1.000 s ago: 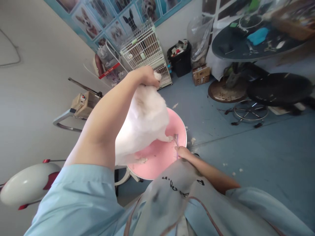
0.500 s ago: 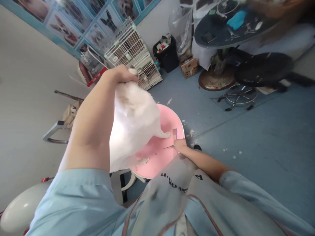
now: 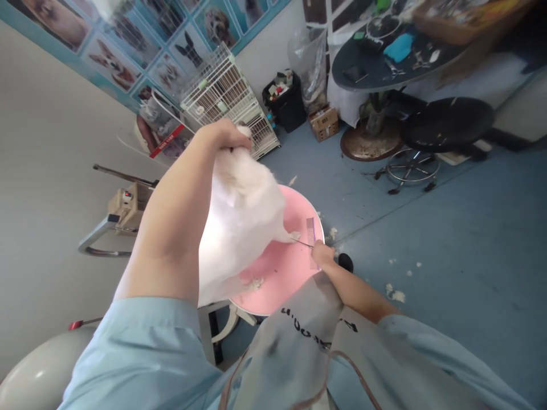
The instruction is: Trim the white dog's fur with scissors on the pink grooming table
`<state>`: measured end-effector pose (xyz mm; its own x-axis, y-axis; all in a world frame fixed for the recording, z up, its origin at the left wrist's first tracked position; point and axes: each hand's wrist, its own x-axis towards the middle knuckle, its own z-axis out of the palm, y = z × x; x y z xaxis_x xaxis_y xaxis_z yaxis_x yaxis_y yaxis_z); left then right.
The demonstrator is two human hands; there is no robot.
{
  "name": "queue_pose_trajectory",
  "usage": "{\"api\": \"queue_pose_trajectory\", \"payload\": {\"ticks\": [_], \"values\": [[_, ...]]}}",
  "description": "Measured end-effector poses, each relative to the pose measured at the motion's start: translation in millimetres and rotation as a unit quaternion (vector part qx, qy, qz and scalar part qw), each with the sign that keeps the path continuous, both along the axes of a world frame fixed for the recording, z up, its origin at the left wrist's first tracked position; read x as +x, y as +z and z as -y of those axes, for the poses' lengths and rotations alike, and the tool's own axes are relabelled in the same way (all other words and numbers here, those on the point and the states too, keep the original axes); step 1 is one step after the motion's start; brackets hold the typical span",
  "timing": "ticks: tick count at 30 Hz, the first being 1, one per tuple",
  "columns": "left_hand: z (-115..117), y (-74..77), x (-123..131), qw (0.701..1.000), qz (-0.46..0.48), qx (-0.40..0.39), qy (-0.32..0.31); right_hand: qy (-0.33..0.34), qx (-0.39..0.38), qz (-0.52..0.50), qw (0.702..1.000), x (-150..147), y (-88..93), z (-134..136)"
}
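A white dog [image 3: 245,219] stands on the round pink table [image 3: 280,279], its coat overexposed in places. My left hand [image 3: 226,135] is closed around its muzzle, hiding part of the head. Near the table's right edge, my right hand [image 3: 323,252] grips slim scissors [image 3: 301,243]. Their blades point left, with the tips by the dog's front paw [image 3: 294,235]; whether they touch it I cannot tell. A metal comb [image 3: 310,228] with a purple edge lies on the tabletop, partly under my right hand. The other visible paw [image 3: 255,283] rests near the front rim.
Clumps of cut fur [image 3: 395,293] lie on the blue floor. Beyond are a white wire cage [image 3: 231,91], a black bin [image 3: 285,105] and a cardboard box [image 3: 323,123]. A dark round table [image 3: 363,71] with tools and a black wheeled stool [image 3: 448,125] stand right.
The scissors have swung from pointing toward the table's middle to pointing at the dog's front paw. My left hand and the dog's head appear slightly farther right, as the whole view has shifted.
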<state>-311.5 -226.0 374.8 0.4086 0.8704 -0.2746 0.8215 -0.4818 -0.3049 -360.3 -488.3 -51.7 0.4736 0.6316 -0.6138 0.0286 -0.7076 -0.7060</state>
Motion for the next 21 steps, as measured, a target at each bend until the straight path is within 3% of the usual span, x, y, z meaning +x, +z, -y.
{"api": "queue_pose_trajectory", "payload": {"ticks": [3,7,10,12,14,17,19,21], "values": [[15,3.6,5,1.000,-0.019,0.012,0.004,0.017,-0.081,0.039,0.996,-1,-2.8,0],[29,6.5,10,0.999,-0.037,0.034,-0.004,0.013,-0.095,0.006,0.995,3,-2.3,-2],[35,6.1,11,0.998,-0.050,0.033,-0.006,-0.021,-0.054,-0.041,0.997,-2,11.2,-4],[37,4.8,12,0.998,-0.052,0.032,-0.012,-0.096,0.041,-0.143,0.984,-18,34.2,-14],[38,3.1,12,0.998,-0.047,0.040,-0.017,-0.195,0.171,-0.298,0.919,-41,68.5,-33],[38,0.2,13,0.998,-0.043,0.052,-0.016,-0.200,0.252,-0.402,0.857,-73,123.2,-60],[37,-1.1,14,0.997,-0.049,0.057,-0.019,-0.177,0.334,-0.562,0.736,-80,144.1,-59],[35,-1.3,15,0.996,-0.053,0.061,-0.024,-0.160,0.373,-0.656,0.637,-77,144.8,-40]]}}
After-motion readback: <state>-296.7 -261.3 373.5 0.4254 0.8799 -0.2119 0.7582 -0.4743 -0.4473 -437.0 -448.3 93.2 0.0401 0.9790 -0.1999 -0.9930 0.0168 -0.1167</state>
